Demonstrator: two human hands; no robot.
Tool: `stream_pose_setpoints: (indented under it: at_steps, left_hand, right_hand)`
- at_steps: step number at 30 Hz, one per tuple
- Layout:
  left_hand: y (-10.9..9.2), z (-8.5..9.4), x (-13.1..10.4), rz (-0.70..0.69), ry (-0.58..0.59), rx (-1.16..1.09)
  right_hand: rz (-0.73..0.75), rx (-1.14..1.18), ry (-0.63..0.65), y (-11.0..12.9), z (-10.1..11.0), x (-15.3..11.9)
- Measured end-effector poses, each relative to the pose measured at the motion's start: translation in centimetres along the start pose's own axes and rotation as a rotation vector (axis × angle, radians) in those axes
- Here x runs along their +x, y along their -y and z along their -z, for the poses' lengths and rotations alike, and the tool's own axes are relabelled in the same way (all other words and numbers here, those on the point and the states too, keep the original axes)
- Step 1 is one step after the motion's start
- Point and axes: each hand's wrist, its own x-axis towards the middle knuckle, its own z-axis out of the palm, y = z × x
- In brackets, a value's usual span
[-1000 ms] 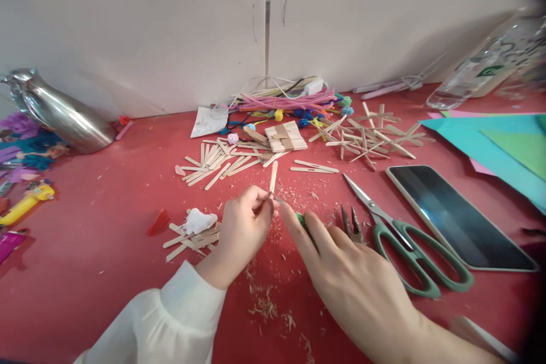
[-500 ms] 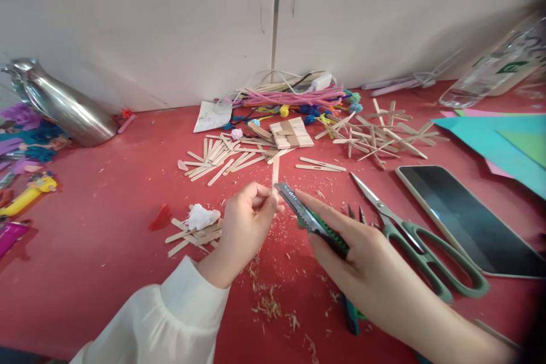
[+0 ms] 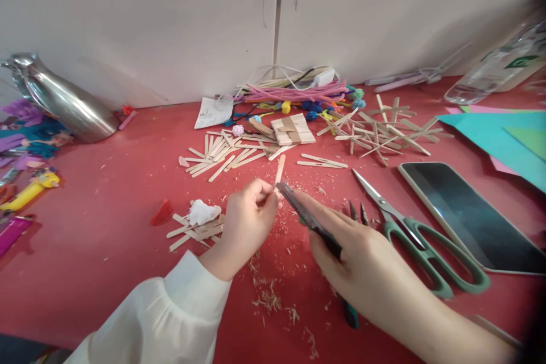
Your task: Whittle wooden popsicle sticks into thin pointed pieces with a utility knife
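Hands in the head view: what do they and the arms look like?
The left hand wears no glove; its arm has a loose white sleeve, gathered at a wide cuff. The right hand wears no glove, and its visible forearm no sleeve.

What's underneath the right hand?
Under the right hand lies what looks like pliers: two dark pointed tips show past its far side, a dark green handle end on the near side. The middle is covered; I can't tell what else is there.
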Motion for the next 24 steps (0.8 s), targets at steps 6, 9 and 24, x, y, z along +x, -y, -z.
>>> stream_pose_setpoints:
  at_steps: [6,9,24]
  left_hand:
    - [0.3,-0.2,0.1,-0.043,0.028,-0.017]
    - [0.5,-0.3,0.1,-0.057,0.017,-0.019]
    - [0.0,0.4,0.3,-0.069,0.113,0.101]
  right_hand:
    - [0.213,-0.49,-0.151,-0.4,-0.6,-0.5]
    - [0.232,-0.488,-0.15,-0.5,-0.3,-0.6]
    - [0.268,-0.536,-0.12,-1.2,1.3,-0.5]
